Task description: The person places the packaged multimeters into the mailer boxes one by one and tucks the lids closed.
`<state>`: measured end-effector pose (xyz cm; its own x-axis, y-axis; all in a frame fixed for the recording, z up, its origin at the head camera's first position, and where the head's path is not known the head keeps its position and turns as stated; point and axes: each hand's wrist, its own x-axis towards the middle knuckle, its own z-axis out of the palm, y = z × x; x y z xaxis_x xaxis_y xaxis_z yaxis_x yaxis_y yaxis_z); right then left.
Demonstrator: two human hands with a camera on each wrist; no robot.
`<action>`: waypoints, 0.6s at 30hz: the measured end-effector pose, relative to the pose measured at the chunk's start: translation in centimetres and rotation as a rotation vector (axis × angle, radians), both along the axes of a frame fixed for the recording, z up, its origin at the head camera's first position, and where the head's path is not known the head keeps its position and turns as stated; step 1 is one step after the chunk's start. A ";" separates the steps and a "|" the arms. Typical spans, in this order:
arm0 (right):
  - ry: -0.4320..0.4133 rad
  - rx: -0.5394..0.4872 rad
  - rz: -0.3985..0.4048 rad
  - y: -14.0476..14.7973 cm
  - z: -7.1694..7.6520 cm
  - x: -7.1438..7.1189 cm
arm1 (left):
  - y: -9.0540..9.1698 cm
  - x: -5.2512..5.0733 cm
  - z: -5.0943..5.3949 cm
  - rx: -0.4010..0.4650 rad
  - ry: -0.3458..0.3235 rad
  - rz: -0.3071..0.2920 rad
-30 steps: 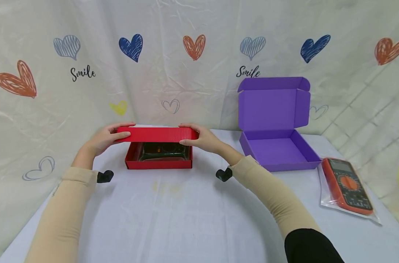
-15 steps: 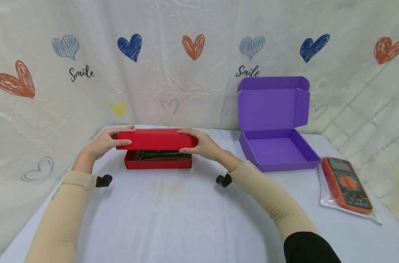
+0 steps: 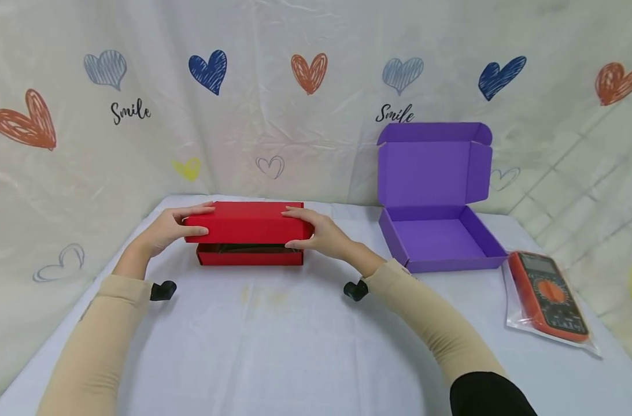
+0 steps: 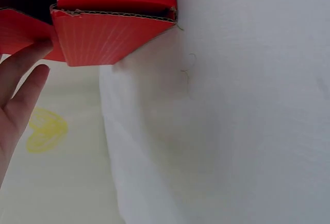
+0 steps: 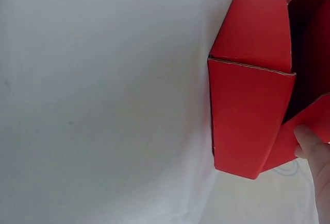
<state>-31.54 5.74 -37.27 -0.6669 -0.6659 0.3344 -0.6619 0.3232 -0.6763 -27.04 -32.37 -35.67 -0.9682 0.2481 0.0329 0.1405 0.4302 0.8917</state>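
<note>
A red cardboard box (image 3: 250,258) stands on the table with its lid (image 3: 248,222) tilted down over it, leaving a narrow gap in front. Through that gap a dark item shows only as a thin strip; its kind is hidden. My left hand (image 3: 162,234) grips the lid's left end, thumb on the front flap and fingers on top. At the right end, my right hand (image 3: 326,233) holds the lid the same way. The left wrist view shows fingers (image 4: 26,74) against a side flap; in the right wrist view, a thumb (image 5: 308,141) lies on the other flap.
An open purple box (image 3: 451,237) stands to the right, its lid raised against the patterned backdrop. Beside it lies an orange and black multimeter (image 3: 550,294) in a clear plastic bag. A white cloth (image 3: 274,346) covers the table.
Both hands have brought the red lid forward and down. The gap at the front has narrowed, and the dark item inside is now mostly covered. The purple box and multimeter stay put.
</note>
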 end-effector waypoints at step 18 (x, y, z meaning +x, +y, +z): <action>0.044 0.103 -0.068 -0.2 -1.0 1.0 | -0.5 0.0 -1.1 -0.039 -0.031 -0.031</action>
